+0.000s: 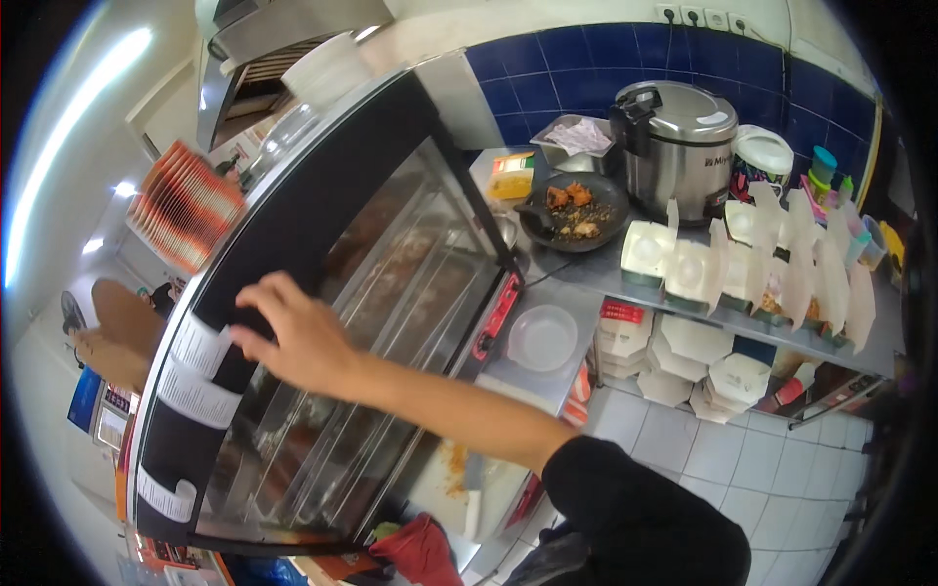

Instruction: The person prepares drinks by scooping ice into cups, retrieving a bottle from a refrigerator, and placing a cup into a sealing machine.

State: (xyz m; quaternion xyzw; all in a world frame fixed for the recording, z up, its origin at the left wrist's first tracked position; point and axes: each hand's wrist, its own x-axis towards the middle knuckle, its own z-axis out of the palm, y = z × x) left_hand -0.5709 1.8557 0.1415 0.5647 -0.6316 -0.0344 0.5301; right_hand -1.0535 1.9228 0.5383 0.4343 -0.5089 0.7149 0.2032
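Observation:
My right hand (297,344) is raised in front of the black top panel (293,168) of a glass-fronted food display warmer. Its fingers are spread and curved. The thumb tip is at the edge of a printed paper slip (196,344) stuck to the panel; whether they touch I cannot tell. Just below it hangs a second paper slip (198,395), and a third slip (167,497) with a curled corner is lower down. Behind the glass (388,293), trays of food are blurred. My left hand is out of view.
A knife (473,498) lies on a cutting board (432,498) with crumbs, near a red cloth (421,549). A plastic bowl (544,338) stands beside the warmer. The steel counter holds a stone mortar (608,231) with fried pieces, a large cooker (689,168) and several open paper food boxes (648,253).

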